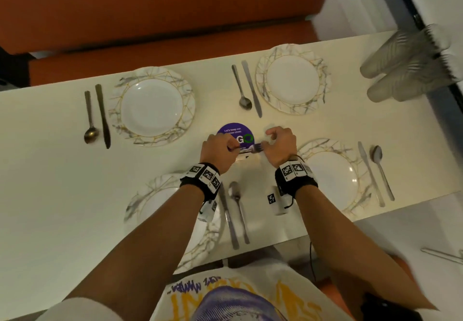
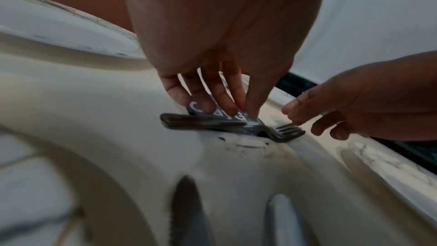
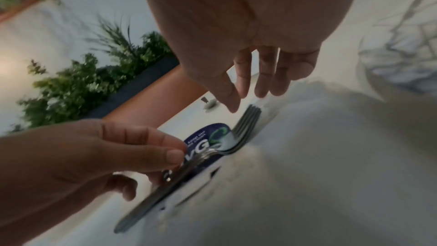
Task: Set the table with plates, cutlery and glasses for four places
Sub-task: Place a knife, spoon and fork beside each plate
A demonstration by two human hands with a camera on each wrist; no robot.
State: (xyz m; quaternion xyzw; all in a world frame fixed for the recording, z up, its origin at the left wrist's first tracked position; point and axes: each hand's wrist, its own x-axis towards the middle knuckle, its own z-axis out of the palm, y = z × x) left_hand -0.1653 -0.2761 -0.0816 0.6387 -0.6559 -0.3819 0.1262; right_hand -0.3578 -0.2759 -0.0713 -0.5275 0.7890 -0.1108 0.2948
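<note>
A stack of forks (image 1: 250,149) lies in the middle of the cream table (image 1: 50,182), partly on a round purple sticker (image 1: 235,132). My left hand (image 1: 220,150) pinches the forks (image 3: 243,128) near the neck, between thumb and fingers (image 2: 222,108). My right hand (image 1: 278,142) hovers just over the tines (image 2: 288,130) with its fingers (image 3: 262,85) loosely bent and holding nothing. Marbled plates stand at far left (image 1: 152,107), far right (image 1: 292,78), near right (image 1: 330,177) and near left (image 1: 140,195). A knife and a spoon lie beside each plate.
Several clear ribbed glasses (image 1: 406,67) are clustered at the table's far right corner. An orange bench (image 1: 150,7) runs along the far side. The near knife (image 1: 231,220) and spoon (image 1: 238,202) lie between my forearms. Bare tabletop stretches to the left.
</note>
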